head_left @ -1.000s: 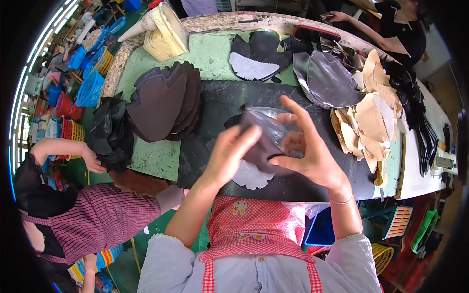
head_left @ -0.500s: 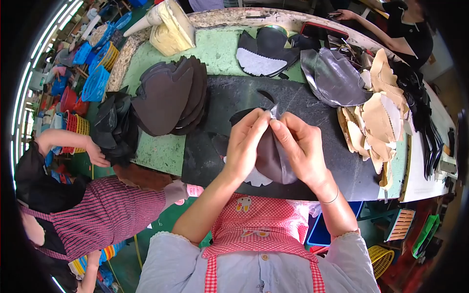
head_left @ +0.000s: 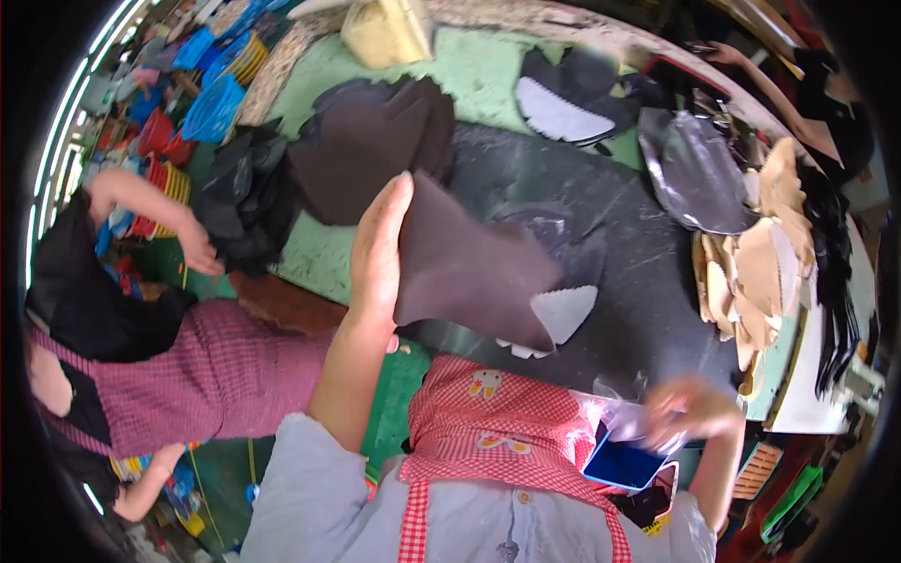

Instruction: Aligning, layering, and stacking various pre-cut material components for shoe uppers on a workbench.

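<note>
Brown piece (head_left: 469, 258), smooth-faced and dark: where do we record it?

We record it held over the black mat (head_left: 657, 328), toward the near left part of the counter (head_left: 493, 56). Past its lower right side shows a white piece (head_left: 568, 314), partly covered from our view.

What do we enter for the left hand (head_left: 380, 249)?

Grasping. We see the thumb upright along the brown piece's left edge; the other fingers are hidden behind it.

And the right hand (head_left: 693, 413)?

We find it at the counter's near edge, toward the near right corner, beside some clear film (head_left: 624, 411) and near a blue bin (head_left: 621, 466). Blur obscures it; we cannot tell whether its fingers grasp the film or are released.

Surroundings?

Toward the left edge we list a stack of brown pieces (head_left: 371, 150) and, just beside it, a black pile (head_left: 246, 202), with a co-worker's hand (head_left: 197, 246) near. At the far edge we list a yellow container (head_left: 389, 33) and, well apart from it, a pale crescent (head_left: 561, 113) with a toothed border. Toward the right edge we list a glossy dark sheet (head_left: 694, 178) and tan pieces (head_left: 751, 272) beside it.
</note>
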### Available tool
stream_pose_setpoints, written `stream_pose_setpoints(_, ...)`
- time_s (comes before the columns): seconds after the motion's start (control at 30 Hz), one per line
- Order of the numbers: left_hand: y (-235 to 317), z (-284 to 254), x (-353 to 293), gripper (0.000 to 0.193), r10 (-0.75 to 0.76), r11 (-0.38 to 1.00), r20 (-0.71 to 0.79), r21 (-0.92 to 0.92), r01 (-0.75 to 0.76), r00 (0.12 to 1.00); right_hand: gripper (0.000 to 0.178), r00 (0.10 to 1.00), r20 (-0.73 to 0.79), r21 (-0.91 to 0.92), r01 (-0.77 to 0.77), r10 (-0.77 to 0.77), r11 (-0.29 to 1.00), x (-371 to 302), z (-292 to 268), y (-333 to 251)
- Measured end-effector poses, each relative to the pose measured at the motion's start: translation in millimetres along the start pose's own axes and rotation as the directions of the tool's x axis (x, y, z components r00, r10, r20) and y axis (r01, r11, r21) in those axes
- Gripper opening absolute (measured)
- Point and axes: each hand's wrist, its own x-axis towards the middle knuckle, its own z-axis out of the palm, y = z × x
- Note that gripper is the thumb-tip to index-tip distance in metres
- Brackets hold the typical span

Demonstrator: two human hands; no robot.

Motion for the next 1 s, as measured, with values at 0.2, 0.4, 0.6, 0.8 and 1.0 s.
stream_pose_setpoints(0.2,-16,20,-46,0.02,0.223,0.76,0.557,0.414,-0.501,0.8,0.108,0.964,0.06,0.684,0.15,-0.261,0.714,87,63,-53)
stream_pose_setpoints(0.4,-25,-61,-62,0.017,-0.376,0.926,0.649,0.258,0.274,0.661,0.081,0.909,-0.262,0.382,0.405,-0.323,0.83,114,62,-81)
stream_pose_setpoints(0.6,-50,-33,-92,0.059,-0.37,0.924,0.543,0.131,0.359,0.754,0.067,0.961,-0.239,0.478,0.239,-0.136,0.845,98,56,-78)
stream_pose_setpoints(0.8,-66,-41,-85,0.026,-0.267,0.95,0.209,0.219,0.221,0.941,0.026,0.949,-0.224,0.033,0.234,-0.221,0.972,116,55,-78)
stream_pose_setpoints(1.0,-44,-44,-63,0.026,-0.268,0.874,0.086,0.441,0.204,0.96,0.012,0.632,-0.385,-0.729,0.239,-0.673,0.642,147,47,-89)
